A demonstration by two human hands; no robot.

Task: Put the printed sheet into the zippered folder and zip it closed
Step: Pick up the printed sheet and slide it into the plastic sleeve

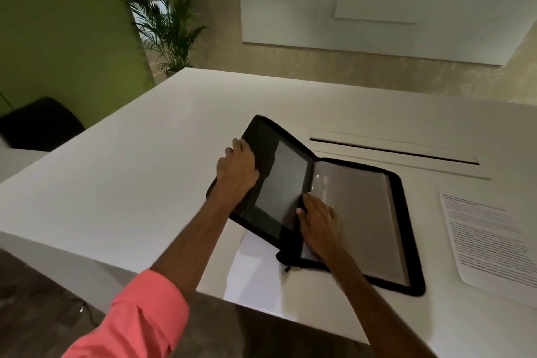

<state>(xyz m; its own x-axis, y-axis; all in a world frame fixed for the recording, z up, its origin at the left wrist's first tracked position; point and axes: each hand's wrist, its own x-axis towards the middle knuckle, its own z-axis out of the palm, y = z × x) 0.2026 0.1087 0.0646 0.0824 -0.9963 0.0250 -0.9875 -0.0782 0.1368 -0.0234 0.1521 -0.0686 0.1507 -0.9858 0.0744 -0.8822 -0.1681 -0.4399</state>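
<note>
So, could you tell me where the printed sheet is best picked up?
Take the printed sheet by its near left corner, coming from the folder side. It lies flat on the table, so slide a corner up first.

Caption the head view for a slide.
Left hand lifts the folder cover, right hand presses inside; printed sheet waits alongside.

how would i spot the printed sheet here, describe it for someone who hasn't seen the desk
On the white desk, find the open black folder that the two hands hold. The printed sheet lies flat on the desk just right of it, near the picture's right edge. It is the only white paper covered in lines of dark text.
</note>
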